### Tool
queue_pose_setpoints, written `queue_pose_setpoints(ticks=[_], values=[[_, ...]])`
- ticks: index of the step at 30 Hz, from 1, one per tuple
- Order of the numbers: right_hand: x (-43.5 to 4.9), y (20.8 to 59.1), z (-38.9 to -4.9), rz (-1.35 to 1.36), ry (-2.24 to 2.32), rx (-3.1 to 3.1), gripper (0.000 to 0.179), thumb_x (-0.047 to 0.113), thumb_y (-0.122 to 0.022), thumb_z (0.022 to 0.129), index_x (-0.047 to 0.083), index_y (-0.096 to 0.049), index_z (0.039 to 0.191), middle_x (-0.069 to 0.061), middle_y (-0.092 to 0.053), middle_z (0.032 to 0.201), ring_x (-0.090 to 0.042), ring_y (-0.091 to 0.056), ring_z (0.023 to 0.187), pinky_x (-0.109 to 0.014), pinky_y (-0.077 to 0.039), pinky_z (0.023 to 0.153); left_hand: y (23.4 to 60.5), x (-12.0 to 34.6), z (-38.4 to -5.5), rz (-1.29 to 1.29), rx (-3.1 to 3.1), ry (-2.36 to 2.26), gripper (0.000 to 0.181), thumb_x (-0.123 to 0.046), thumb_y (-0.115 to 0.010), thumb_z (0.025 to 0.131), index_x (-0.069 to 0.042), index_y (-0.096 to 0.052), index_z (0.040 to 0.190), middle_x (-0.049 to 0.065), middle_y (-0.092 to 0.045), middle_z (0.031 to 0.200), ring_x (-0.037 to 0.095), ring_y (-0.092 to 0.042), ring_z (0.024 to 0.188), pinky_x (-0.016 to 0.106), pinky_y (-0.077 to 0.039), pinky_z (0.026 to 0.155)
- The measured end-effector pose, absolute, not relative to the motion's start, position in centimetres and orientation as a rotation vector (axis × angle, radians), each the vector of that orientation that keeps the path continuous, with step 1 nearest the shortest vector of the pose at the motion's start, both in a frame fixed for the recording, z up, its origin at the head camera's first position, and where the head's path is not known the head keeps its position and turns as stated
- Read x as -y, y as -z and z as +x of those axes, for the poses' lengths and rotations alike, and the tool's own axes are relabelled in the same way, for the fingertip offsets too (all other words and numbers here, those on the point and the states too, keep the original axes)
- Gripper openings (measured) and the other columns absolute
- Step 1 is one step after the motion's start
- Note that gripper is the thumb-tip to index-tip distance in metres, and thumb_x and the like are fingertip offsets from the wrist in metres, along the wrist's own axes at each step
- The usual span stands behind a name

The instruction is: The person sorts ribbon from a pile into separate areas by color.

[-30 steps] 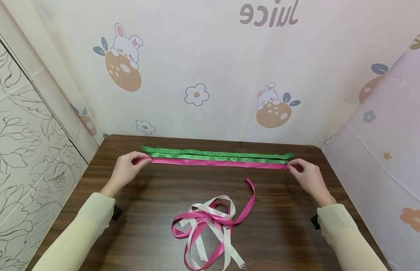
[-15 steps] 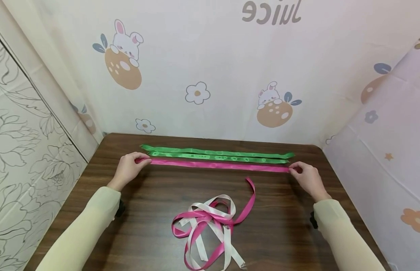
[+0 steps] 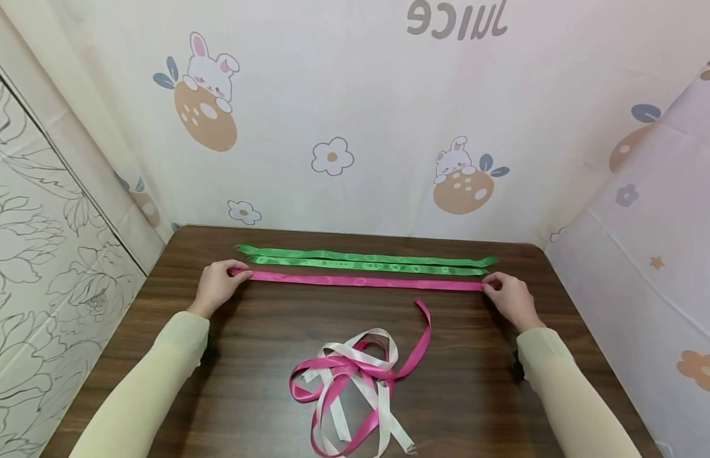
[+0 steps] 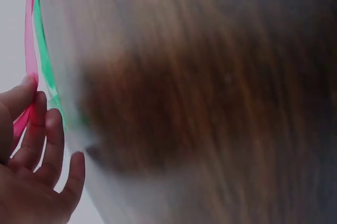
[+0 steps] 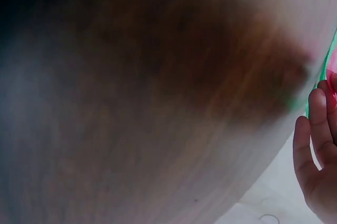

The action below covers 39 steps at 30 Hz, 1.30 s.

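Observation:
A pink ribbon (image 3: 361, 282) is stretched nearly straight between my two hands, just in front of two green ribbons (image 3: 355, 264) lying side by side. Its left end is pinched between thumb and forefinger of my left hand (image 3: 217, 285); in the left wrist view the other fingers of that hand (image 4: 50, 155) are spread loosely. My right hand (image 3: 512, 299) pinches the other end. Only part of the right hand (image 5: 316, 150) shows at the edge of the right wrist view, with a bit of pink beside the fingertips.
A tangle of pink ribbon (image 3: 411, 362) and white ribbon (image 3: 383, 416) lies on the brown wooden table (image 3: 246, 381), nearer to me. A printed curtain (image 3: 389, 95) hangs behind the table's back edge, and more patterned cloth hangs on both sides.
The pink ribbon has come slightly toward me, so a gap now shows between it and the green ribbons. My right hand has shifted a little left over the last half second.

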State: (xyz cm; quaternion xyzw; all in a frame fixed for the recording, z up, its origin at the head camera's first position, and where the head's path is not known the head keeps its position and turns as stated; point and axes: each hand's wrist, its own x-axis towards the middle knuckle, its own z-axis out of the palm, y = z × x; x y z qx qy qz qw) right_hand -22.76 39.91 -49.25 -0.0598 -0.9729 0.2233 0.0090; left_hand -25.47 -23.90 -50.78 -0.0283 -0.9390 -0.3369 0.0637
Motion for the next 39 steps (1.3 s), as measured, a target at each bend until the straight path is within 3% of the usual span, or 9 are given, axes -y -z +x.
queue_pose_setpoints(ticks=[10, 20, 28, 39], values=[[-40.3, 49.8, -23.2, -0.204, -0.67, 3.079, 0.022, 0.025, -0.064, 0.101, 0.007, -0.07, 0.111, -0.023, -0.071, 0.11, -0.038, -0.062, 0.096, -0.056, -0.046, 0.079, 51.2, 23.5, -25.7, 0.059, 2.87, 0.953, 0.03, -0.031, -0.077, 0.094, -0.005, -0.078, 0.11, 0.022, -0.076, 0.11, 0.042, -0.068, 0.101, 0.054, -0.051, 0.086], [-41.5, 50.1, -23.1, -0.176, -0.666, 3.107, 0.029, 0.029, -0.065, 0.101, 0.004, -0.067, 0.115, -0.018, -0.066, 0.102, -0.033, -0.059, 0.093, -0.044, -0.045, 0.075, 51.2, 23.6, -25.4, 0.172, 2.83, 0.994, 0.033, -0.03, -0.079, 0.092, -0.002, -0.076, 0.109, 0.018, -0.076, 0.097, 0.034, -0.067, 0.089, 0.037, -0.048, 0.07], [-42.1, 50.4, -22.9, -0.187, -0.686, 3.104, 0.033, 0.031, -0.064, 0.102, 0.001, -0.065, 0.116, -0.018, -0.063, 0.099, -0.031, -0.057, 0.09, -0.036, -0.041, 0.073, 51.4, 23.9, -25.6, 0.194, 2.829, 1.006, 0.035, -0.032, -0.078, 0.092, -0.001, -0.075, 0.109, 0.017, -0.074, 0.094, 0.031, -0.066, 0.086, 0.031, -0.044, 0.067], [-42.3, 50.5, -22.8, -0.212, -0.704, 3.09, 0.036, 0.033, -0.061, 0.104, -0.001, -0.063, 0.116, -0.02, -0.063, 0.101, -0.032, -0.057, 0.091, -0.042, -0.045, 0.078, 51.6, 23.9, -25.8, 0.224, 2.825, 1.028, 0.037, -0.034, -0.078, 0.092, -0.001, -0.075, 0.11, 0.017, -0.073, 0.095, 0.031, -0.065, 0.087, 0.033, -0.045, 0.069]])
